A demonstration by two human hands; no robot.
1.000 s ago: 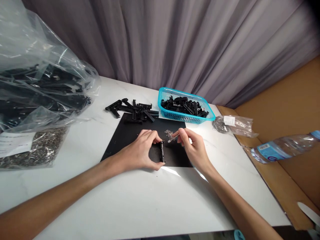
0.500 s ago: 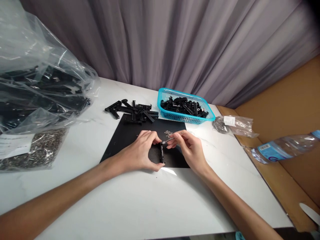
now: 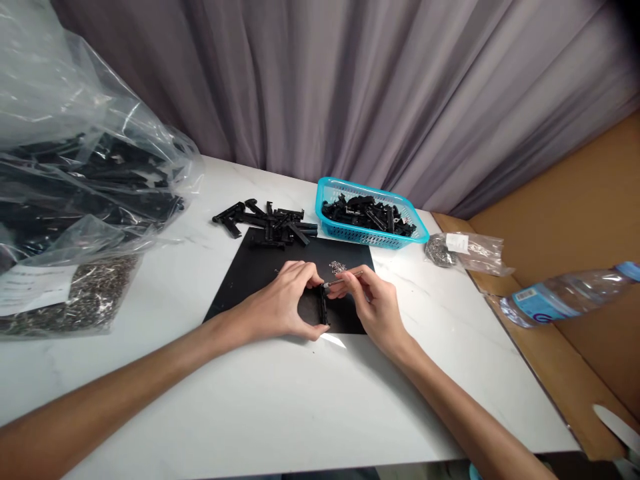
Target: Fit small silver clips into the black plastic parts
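Left hand (image 3: 285, 300): thumb and fingers arched wide, gripping slim black part (image 3: 323, 308) by both ends over black mat (image 3: 247, 273). Right hand (image 3: 377, 300): fingers pinched tight on thin tool (image 3: 338, 282), tip at part's far end.

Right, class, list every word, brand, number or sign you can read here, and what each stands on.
No words or numbers are readable.
Bottle, blue label: barcode, purple curved mark.
Left bag of metal bits, white paper: print lines, too blurred.
Right bag, white sticker: too small to read.
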